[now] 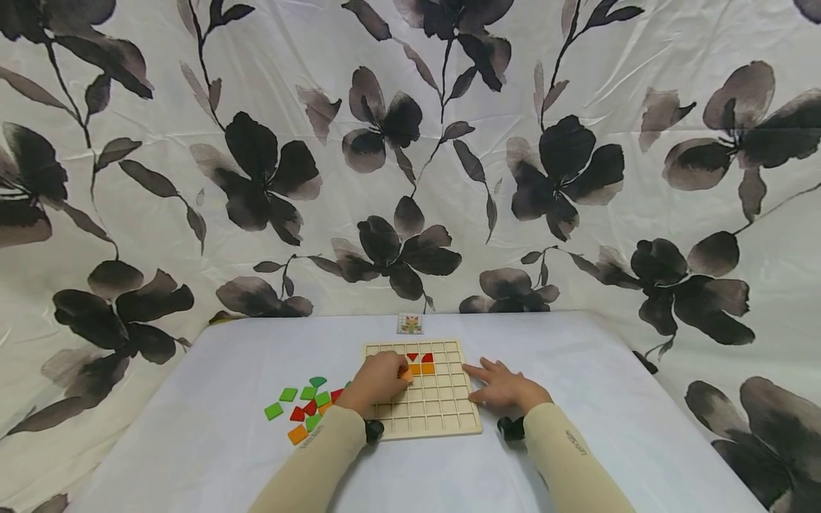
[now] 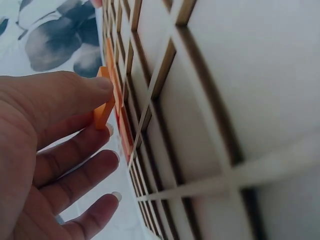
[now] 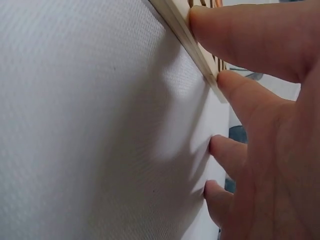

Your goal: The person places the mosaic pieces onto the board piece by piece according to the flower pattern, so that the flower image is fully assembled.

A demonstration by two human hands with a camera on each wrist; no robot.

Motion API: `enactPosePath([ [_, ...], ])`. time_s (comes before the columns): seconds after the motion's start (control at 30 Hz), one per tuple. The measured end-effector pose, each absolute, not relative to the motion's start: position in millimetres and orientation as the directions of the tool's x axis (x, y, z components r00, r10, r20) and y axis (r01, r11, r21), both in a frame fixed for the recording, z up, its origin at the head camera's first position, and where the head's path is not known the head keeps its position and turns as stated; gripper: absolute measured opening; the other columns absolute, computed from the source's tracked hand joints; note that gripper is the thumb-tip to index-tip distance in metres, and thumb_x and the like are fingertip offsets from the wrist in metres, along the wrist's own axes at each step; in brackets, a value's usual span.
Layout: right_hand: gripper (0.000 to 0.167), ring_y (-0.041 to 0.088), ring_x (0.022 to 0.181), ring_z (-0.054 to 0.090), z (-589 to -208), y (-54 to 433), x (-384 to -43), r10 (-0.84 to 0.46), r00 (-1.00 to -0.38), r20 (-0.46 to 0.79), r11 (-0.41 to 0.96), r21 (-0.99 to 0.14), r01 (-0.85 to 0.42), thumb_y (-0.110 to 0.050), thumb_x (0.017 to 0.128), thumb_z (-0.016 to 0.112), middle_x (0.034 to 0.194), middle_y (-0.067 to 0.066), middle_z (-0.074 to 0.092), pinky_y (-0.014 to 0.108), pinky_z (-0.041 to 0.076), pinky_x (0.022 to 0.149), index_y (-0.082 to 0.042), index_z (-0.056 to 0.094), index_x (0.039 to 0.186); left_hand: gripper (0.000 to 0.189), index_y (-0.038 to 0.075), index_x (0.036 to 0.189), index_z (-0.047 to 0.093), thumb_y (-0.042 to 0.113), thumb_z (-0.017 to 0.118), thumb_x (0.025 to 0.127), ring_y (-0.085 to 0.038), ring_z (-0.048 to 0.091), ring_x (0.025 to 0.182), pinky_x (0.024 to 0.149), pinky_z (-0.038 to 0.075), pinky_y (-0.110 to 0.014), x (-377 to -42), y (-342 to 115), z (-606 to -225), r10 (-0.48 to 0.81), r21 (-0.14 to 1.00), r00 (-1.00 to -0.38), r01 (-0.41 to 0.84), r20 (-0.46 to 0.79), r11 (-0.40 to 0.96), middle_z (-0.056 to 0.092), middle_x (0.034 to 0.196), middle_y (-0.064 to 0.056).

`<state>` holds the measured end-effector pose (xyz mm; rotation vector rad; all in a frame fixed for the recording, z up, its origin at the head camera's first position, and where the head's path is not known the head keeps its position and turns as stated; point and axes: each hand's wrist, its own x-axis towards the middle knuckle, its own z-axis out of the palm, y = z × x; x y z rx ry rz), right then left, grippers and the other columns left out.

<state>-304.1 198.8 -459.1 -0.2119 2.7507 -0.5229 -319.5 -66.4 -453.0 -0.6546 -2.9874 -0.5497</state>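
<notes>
My left hand (image 1: 380, 379) pinches an orange tile (image 2: 103, 114) between thumb and index finger, over the upper left part of a wooden grid board (image 1: 442, 419). The tile is held on a tilt, close to the board's ribs. Other fingers of that hand are spread and loosely bent. Orange tiles (image 1: 427, 368) lie in the grid beside the fingertips, and red pieces (image 1: 427, 357) sit in the row above. My right hand (image 1: 507, 388) has its fingers spread, with thumb and index finger touching the board's right edge (image 3: 192, 47).
Loose green, red and orange tiles (image 1: 308, 392) are scattered on the white table (image 1: 212, 427) left of the board. A small card with a coloured pattern (image 1: 410, 323) lies behind the board. A floral cloth (image 1: 410, 142) hangs at the back.
</notes>
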Motion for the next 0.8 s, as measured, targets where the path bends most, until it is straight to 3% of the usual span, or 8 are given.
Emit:
enactPosePath([
  [0.23,0.065,0.043,0.147,0.015,-459,199,-305,-0.195,-0.933,-0.301,0.921,-0.382,-0.069,-0.041,0.088,0.061,0.16,0.012,0.024,0.074,0.009,0.108,-0.031,0.039,0.148,0.013,0.009,0.095,0.072,0.018,0.07,0.086,-0.018,0.058,0.081,0.084,0.046,-0.044,-322,-57,-455,0.43,0.308,-0.895,0.446,0.121,0.841,0.067,0.086,-0.001],
  [0.43,0.065,0.044,0.147,0.016,-460,198,-303,-0.202,-0.935,-0.291,0.922,-0.377,-0.082,-0.042,0.089,0.061,0.16,0.013,0.024,0.075,0.01,0.107,-0.03,0.039,0.148,0.015,0.011,0.097,0.073,0.02,0.07,0.087,-0.016,0.058,0.082,0.082,0.048,-0.038,-325,-54,-461,0.452,0.254,-0.885,0.464,0.108,0.848,0.067,0.088,0.001],
  [0.6,0.064,0.044,0.147,0.017,-459,198,-301,-0.198,-0.938,-0.284,0.923,-0.378,-0.08,-0.042,0.089,0.061,0.159,0.013,0.025,0.075,0.011,0.107,-0.029,0.039,0.148,0.019,0.01,0.101,0.074,0.02,0.072,0.086,-0.019,0.062,0.092,0.086,0.051,-0.036,-323,-52,-460,0.449,0.304,-0.89,0.451,0.081,0.839,0.07,0.097,-0.002],
  [0.8,0.064,0.044,0.146,0.017,-459,199,-300,-0.202,-0.939,-0.279,0.92,-0.383,-0.084,-0.041,0.089,0.061,0.159,0.013,0.026,0.075,0.01,0.107,-0.029,0.04,0.148,0.009,0.01,0.09,0.077,0.015,0.071,0.086,-0.018,0.062,0.088,0.084,0.051,-0.037,-323,-49,-457,0.463,0.305,-0.885,0.456,0.053,0.836,0.071,0.09,-0.001],
])
